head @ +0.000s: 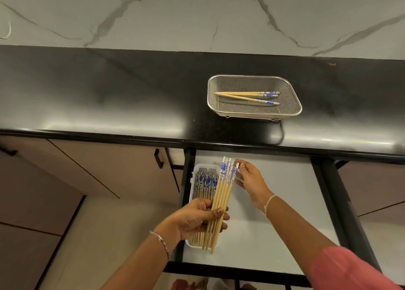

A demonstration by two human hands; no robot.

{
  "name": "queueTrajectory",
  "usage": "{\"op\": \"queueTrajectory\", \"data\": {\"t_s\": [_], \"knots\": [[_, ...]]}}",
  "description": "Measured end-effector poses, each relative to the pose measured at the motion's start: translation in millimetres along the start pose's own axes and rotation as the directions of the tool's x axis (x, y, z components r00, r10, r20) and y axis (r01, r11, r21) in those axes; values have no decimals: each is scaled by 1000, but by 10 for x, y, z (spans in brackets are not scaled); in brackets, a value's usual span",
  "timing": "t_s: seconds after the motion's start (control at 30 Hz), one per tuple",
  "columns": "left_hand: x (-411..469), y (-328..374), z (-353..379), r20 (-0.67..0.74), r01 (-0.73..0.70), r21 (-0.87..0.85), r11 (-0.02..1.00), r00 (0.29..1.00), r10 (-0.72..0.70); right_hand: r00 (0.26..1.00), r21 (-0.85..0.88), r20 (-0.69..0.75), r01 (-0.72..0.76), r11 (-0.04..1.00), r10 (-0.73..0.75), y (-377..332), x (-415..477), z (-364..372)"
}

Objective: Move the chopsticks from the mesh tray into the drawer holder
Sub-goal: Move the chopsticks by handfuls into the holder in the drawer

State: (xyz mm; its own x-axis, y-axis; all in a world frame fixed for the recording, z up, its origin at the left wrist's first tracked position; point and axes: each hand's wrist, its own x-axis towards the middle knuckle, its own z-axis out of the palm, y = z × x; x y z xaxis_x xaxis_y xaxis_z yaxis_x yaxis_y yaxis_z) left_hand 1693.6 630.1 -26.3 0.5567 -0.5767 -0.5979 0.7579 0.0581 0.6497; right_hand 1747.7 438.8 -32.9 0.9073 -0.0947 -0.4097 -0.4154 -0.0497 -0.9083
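Note:
A metal mesh tray (291, 97) stands on the black counter with three wooden chopsticks (245, 96) with blue-and-white ends lying in it. Below, an open drawer (274, 213) holds a white holder (194, 181) at its left side, with several chopsticks laid in it. My left hand (197, 218) is shut on a bundle of several chopsticks (221, 195) over the holder, patterned ends pointing away. My right hand (252, 180) touches the bundle's patterned tips with its fingertips, fingers spread.
The black counter (109, 97) runs across the view with a marble wall behind. Brown cabinet doors with black handles (158, 158) lie left of the drawer. The drawer's black frame (335, 202) borders its right side and front.

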Motion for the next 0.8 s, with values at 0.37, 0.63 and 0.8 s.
{"op": "queueTrajectory", "data": {"t_s": [0.37,0.63,0.8], "knots": [[44,-74,75,68,100,10,995,993,-100,991,153,130,-49,987,29,-56,145,84],[110,-95,95,1,101,19,995,995,-101,982,92,184,-60,994,42,-49,248,93],[125,-159,104,-63,82,29,996,995,-80,977,55,208,-71,996,58,-33,317,126]]}}
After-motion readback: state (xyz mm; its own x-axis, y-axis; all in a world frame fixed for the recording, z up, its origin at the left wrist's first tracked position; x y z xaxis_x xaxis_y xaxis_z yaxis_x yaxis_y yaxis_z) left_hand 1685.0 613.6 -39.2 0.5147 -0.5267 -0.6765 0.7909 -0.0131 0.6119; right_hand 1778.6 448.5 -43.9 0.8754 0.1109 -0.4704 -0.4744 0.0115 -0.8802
